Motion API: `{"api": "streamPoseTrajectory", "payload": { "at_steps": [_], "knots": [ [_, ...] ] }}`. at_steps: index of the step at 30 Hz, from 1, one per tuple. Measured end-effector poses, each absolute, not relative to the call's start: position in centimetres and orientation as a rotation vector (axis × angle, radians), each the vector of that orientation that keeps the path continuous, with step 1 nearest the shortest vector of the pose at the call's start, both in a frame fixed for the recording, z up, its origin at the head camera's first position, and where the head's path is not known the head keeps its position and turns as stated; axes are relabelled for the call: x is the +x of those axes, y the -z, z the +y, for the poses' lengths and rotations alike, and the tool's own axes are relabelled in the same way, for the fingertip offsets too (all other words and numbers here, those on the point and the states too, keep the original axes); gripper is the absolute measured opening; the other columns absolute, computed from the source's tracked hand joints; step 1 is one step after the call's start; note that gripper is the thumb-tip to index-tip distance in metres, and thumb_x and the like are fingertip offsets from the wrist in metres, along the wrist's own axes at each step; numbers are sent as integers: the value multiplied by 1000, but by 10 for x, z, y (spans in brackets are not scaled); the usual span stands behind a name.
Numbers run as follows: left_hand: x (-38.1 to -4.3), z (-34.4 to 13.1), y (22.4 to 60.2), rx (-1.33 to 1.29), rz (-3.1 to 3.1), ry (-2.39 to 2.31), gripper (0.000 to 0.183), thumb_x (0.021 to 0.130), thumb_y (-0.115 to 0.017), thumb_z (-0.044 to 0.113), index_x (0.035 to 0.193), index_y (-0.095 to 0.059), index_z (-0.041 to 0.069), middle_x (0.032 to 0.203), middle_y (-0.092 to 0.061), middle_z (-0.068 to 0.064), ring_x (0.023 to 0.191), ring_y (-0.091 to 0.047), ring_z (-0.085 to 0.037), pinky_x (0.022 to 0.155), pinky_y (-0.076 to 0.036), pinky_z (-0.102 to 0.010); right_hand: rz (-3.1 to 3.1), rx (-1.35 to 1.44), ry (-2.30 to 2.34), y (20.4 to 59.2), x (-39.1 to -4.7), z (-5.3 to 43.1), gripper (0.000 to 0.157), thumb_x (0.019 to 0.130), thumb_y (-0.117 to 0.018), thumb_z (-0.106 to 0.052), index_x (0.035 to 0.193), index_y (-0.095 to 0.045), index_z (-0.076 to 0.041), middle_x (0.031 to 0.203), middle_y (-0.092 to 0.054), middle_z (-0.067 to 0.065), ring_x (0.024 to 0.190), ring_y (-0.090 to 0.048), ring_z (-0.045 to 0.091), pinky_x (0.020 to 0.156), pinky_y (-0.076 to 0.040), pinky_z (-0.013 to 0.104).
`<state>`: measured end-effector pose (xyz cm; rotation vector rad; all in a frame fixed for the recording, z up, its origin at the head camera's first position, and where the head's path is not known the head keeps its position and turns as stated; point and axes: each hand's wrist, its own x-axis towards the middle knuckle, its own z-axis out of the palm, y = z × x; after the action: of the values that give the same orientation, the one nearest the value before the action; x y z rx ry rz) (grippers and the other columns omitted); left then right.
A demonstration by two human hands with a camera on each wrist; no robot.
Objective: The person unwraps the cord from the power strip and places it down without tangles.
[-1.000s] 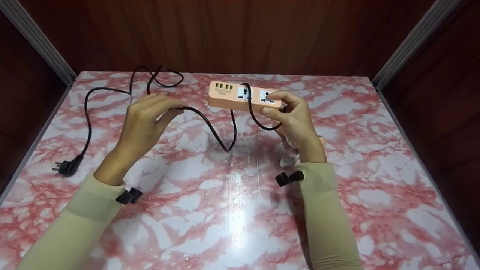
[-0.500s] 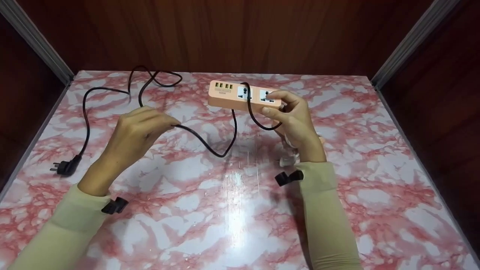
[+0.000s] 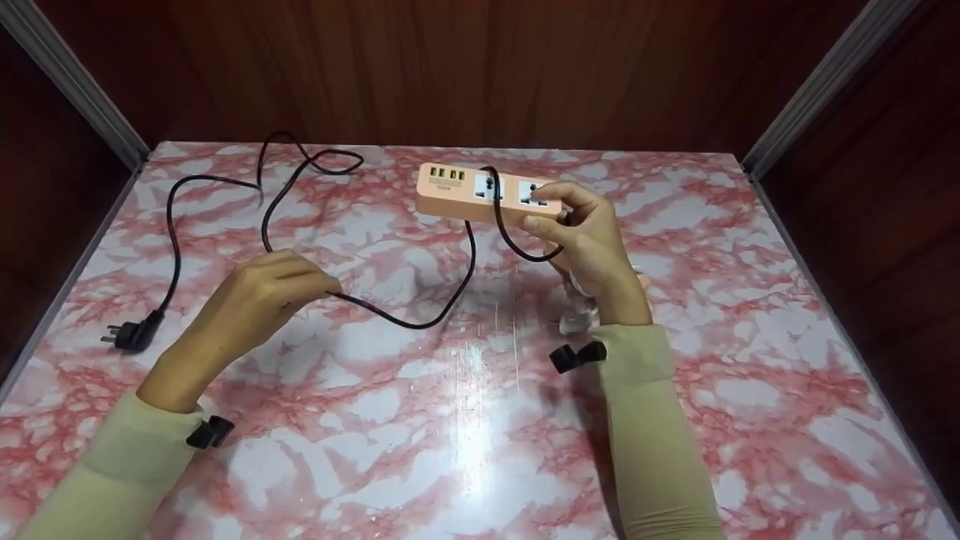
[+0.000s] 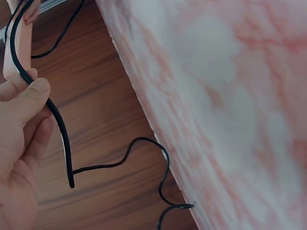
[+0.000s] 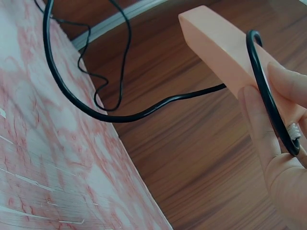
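My right hand (image 3: 596,236) grips the right end of a peach power strip (image 3: 457,205), thumb in front and fingers over the top by the sockets. The strip is raised above the table, its USB ports and white sockets facing up. From its right end the black cord (image 5: 267,91) loops once over the strip and hangs down behind it. In the left wrist view, my left hand (image 4: 19,139) pinches that cord between thumb and forefinger; in the head view this hand is left of the strip. A slack bend of cord sags between both hands.
The black plug (image 3: 136,334) lies at the left of the marbled table (image 3: 375,450), prongs pointing left. Loose cord curls (image 3: 337,152) lie near the back edge. Dark wood-grain panels (image 3: 480,75) enclose the back and sides.
My left hand has moved down and to the left along with the pinched cord, so the bend between the hands hangs lower. My right hand and the power strip have barely moved.
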<state>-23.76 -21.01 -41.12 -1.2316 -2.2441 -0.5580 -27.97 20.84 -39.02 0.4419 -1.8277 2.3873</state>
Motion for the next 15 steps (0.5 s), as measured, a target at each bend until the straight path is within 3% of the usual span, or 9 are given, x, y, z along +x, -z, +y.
{"api": "streamPoseTrajectory", "payload": {
  "at_steps": [7, 15],
  "knots": [
    [-235, -221, 424, -1259, -2261, 546, 32, 79, -88, -5, 104, -82, 14, 99, -79, -1, 92, -74, -22, 82, -60, -37, -1829, 445, -2394, 389, -279, 208, 29, 84, -82, 12, 107, -79, -6, 96, -70, 12, 79, -65, 17, 59, -53, 22],
    [-230, -226, 437, -1276, -2387, 588, 29, 80, -89, -3, 101, -81, 17, 95, -77, 5, 87, -72, -14, 75, -60, -31, -1850, 419, -2374, 389, -280, 209, 29, 84, -82, 12, 106, -80, -6, 96, -71, 11, 76, -63, 15, 53, -49, 20]
  ]
}}
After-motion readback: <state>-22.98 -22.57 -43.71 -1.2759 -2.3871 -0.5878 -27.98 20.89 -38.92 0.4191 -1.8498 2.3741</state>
